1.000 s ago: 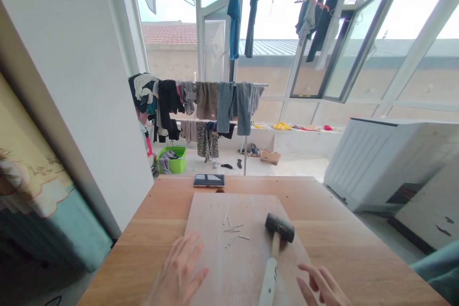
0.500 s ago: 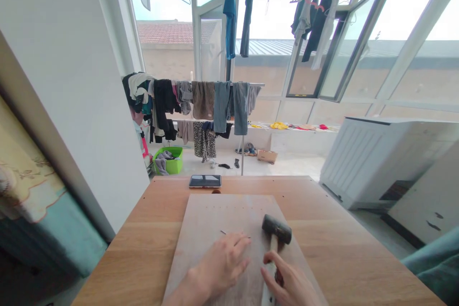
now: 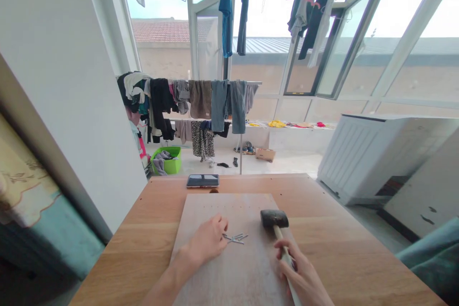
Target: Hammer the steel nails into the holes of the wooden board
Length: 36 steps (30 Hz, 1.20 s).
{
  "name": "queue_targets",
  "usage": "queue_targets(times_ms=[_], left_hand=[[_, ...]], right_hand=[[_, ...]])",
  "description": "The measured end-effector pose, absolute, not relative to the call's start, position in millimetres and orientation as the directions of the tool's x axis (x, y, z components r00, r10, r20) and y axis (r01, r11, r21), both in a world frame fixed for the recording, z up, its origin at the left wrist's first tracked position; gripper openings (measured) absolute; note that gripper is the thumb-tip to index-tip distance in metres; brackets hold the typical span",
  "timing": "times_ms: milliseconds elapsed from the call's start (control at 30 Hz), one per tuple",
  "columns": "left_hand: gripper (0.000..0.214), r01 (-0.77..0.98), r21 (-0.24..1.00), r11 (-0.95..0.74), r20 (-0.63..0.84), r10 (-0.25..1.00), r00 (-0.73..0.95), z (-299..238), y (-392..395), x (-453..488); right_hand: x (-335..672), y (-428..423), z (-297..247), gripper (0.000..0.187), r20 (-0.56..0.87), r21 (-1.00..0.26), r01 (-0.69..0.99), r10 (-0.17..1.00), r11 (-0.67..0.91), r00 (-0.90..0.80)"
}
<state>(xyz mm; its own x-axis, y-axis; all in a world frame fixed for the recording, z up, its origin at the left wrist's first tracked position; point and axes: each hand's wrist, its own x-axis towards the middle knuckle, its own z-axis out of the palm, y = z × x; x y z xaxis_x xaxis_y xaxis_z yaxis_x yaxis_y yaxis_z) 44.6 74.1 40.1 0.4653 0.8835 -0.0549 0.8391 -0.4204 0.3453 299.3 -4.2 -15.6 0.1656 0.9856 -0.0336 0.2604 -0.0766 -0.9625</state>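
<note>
In the head view, a pale wooden board [image 3: 229, 272] lies on the table, with a row of small dark marks near its far edge. Several silvery nails [image 3: 236, 238] lie in a loose crossed pile at its middle. My left hand [image 3: 208, 239] is just left of the pile, fingers curled together at the nails' ends; whatever is between the fingertips is hidden. My right hand [image 3: 299, 267] has its fingers wrapped round the pale handle of a mallet [image 3: 274, 218]. The mallet's black head rests over the board's right side, pointing away from me.
The wooden table [image 3: 344, 248] extends around the board. A phone [image 3: 202, 180] lies at its far edge, with a small round brown thing [image 3: 214, 191] behind the board. Beyond stand a laundry rack [image 3: 236, 105], a green basket [image 3: 172, 162] and a white cabinet [image 3: 344, 153].
My left hand has drawn back to the left and its fingers have curled, uncovering the nails. My right hand and the mallet have shifted slightly to the right.
</note>
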Motion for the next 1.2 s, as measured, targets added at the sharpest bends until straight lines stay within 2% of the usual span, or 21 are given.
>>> queue_targets(times_ms=[167, 267, 367, 433, 500, 633, 767, 900, 967, 1200], left_hand=[[0.016, 0.848, 0.326, -0.418, -0.079, 0.882, 0.465, 42.5, 82.7, 37.3], [0.012, 0.845, 0.292, -0.448, -0.098, 0.865, 0.493, 47.1, 86.6, 36.9], [0.012, 0.83, 0.29, -0.477, -0.07, 0.854, 0.515, 51.5, 91.7, 42.1], [0.013, 0.808, 0.352, -0.473, -0.026, 0.857, 0.514, 52.6, 99.0, 50.5], [0.013, 0.737, 0.467, -0.488, 0.05, 0.847, 0.529, 51.4, 111.1, 64.0], [0.016, 0.546, 0.658, -0.519, 0.201, 0.82, 0.537, 40.3, 145.2, 103.2], [0.021, 0.516, 0.693, -0.504, 0.21, 0.825, 0.525, 21.8, 173.8, 137.8], [0.022, 0.5, 0.714, -0.491, 0.193, 0.824, 0.533, 6.7, 183.2, 151.3], [0.021, 0.485, 0.721, -0.494, 0.199, 0.819, 0.539, 2.4, 182.3, 152.7], [0.023, 0.47, 0.74, -0.481, 0.214, 0.831, 0.514, -5.8, 177.5, 154.0]], right_hand=[[296.9, -1.4, -16.0, 0.024, -0.028, -0.968, 0.237, 0.979, -0.077, 0.201], [299.3, -0.9, -17.8, 0.025, -0.049, -0.965, 0.248, 0.987, -0.087, 0.153], [302.0, -1.5, -22.5, 0.037, -0.064, -0.973, 0.213, 0.988, -0.094, 0.142], [301.6, -3.0, -25.0, 0.049, -0.056, -0.976, 0.199, 0.984, -0.089, 0.169], [299.3, -4.9, -25.3, 0.06, -0.037, -0.976, 0.202, 0.98, -0.077, 0.198], [295.6, -7.5, -22.1, 0.067, -0.004, -0.976, 0.207, 0.963, -0.062, 0.269], [298.4, -7.3, -21.8, 0.071, -0.011, -0.971, 0.224, 0.96, -0.077, 0.281], [299.7, -6.2, -26.4, 0.051, 0.031, -0.962, 0.268, 0.952, -0.054, 0.305], [298.7, -5.8, -29.3, 0.047, 0.043, -0.96, 0.274, 0.946, -0.05, 0.322], [297.6, -4.8, -29.3, 0.078, -0.093, -0.988, 0.093, 0.959, -0.122, 0.268]])
